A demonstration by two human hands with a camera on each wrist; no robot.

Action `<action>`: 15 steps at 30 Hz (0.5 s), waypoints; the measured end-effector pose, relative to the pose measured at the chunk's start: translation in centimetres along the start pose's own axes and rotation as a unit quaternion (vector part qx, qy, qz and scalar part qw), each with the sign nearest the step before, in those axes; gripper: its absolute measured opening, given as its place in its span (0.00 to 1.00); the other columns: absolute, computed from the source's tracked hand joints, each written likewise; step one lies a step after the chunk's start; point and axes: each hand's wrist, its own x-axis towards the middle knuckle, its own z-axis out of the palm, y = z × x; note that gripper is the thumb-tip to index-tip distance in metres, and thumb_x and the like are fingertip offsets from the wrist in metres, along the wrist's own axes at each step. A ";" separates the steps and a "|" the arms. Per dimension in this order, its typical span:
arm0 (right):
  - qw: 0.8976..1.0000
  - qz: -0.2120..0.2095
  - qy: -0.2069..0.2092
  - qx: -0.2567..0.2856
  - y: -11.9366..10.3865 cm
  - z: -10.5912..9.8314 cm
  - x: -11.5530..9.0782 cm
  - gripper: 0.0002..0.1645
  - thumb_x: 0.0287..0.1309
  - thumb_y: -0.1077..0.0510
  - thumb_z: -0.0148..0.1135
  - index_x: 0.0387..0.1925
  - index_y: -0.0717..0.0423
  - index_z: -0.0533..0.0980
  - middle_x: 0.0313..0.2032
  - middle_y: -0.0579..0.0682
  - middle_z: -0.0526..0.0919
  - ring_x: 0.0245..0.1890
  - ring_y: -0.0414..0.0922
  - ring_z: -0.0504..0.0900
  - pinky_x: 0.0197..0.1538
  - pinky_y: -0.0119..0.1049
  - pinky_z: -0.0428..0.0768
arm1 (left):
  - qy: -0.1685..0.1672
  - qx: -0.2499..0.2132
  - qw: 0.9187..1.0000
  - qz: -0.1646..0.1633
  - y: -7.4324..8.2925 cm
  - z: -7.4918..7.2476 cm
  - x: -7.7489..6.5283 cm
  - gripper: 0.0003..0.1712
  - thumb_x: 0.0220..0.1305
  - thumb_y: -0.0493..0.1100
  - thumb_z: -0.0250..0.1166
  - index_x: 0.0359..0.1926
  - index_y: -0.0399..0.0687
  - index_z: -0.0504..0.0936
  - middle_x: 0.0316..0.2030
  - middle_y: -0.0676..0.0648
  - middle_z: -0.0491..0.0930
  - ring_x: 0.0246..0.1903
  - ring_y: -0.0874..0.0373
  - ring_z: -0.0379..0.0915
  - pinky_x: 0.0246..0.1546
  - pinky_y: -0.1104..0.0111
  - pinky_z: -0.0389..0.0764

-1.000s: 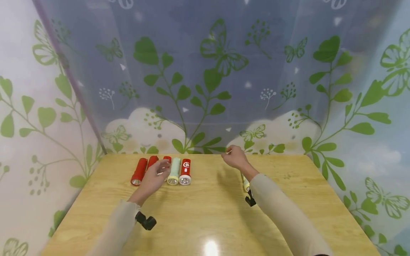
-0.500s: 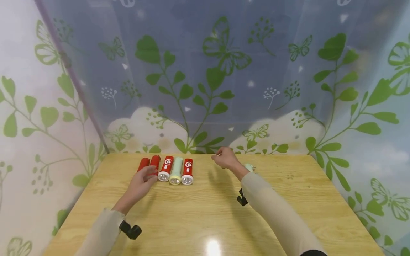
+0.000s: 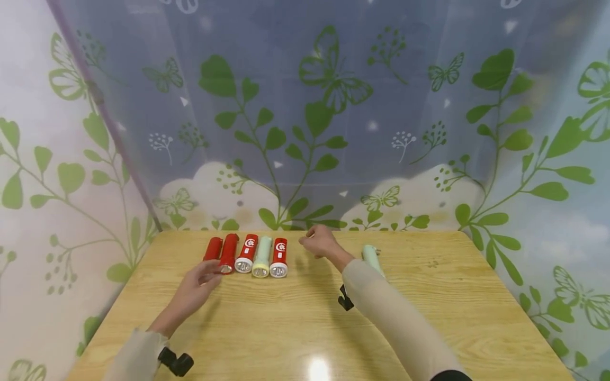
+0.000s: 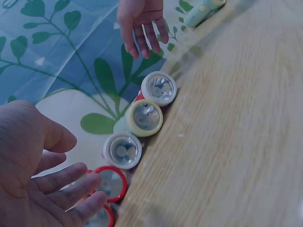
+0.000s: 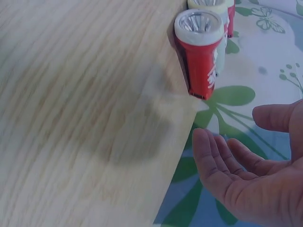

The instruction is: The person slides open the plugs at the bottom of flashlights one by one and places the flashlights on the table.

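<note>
My left hand (image 3: 193,290) is held just in front of a row of flashlights, fingertips by the lamp end of a plain red flashlight (image 3: 229,251). Another plain red flashlight (image 3: 213,248) is partly hidden behind that hand. To their right lie a red flashlight with a white rim (image 3: 247,254), a mint-green one with a yellow rim (image 3: 262,256) and a second red one with a white rim (image 3: 279,256). My right hand (image 3: 324,244) hovers right of the row, fingers loosely bent and holding nothing. The left palm, in the left wrist view, also holds nothing.
A separate mint-green flashlight (image 3: 370,256) lies right of the row, partly covered by my right sleeve (image 3: 381,307). The wooden table (image 3: 281,328) ends at a printed fabric backdrop (image 3: 305,132), with patterned side walls.
My left hand has drawn back left and toward me from over the row, uncovering flashlights. My right hand has moved left, bringing the separate mint-green flashlight's rear end into sight.
</note>
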 end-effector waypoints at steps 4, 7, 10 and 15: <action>1.000 0.004 -0.003 0.015 -0.1 1.0 0.3 0.27 0.70 0.50 0.60 0.60 0.64 0.72 0.62 0.62 0.75 0.37 0.47 0.80 0.48 0.50 0.88 | 0.008 0.000 1.000 -0.005 -0.4 -0.5 -0.7 0.25 0.75 0.38 0.58 0.68 0.33 0.69 0.62 0.31 0.77 0.60 0.36 0.76 0.59 0.50 0.81; 0.999 0.013 -0.006 0.032 -0.2 1.7 0.6 0.25 0.69 0.51 0.61 0.58 0.64 0.72 0.60 0.61 0.76 0.38 0.46 0.79 0.48 0.50 0.88 | 0.002 -0.003 1.000 -0.020 -0.7 -0.7 -1.1 0.25 0.75 0.39 0.57 0.68 0.34 0.69 0.63 0.31 0.76 0.60 0.37 0.77 0.57 0.51 0.83; 0.999 0.021 -0.006 0.039 -0.4 2.3 0.8 0.22 0.68 0.51 0.62 0.54 0.63 0.73 0.54 0.59 0.77 0.39 0.45 0.79 0.47 0.50 0.88 | -0.010 -0.009 0.999 -0.029 -0.9 -0.7 -1.6 0.25 0.75 0.40 0.56 0.69 0.35 0.68 0.64 0.31 0.75 0.60 0.36 0.76 0.56 0.51 0.83; 0.999 0.029 -0.004 0.040 -1.1 3.5 1.3 0.14 0.67 0.51 0.63 0.33 0.55 0.70 0.32 0.48 0.72 0.27 0.40 0.73 0.45 0.48 0.89 | -0.003 -0.025 0.999 -0.026 -1.4 -0.7 -2.2 0.25 0.75 0.37 0.57 0.68 0.33 0.68 0.64 0.29 0.74 0.59 0.36 0.77 0.51 0.56 0.85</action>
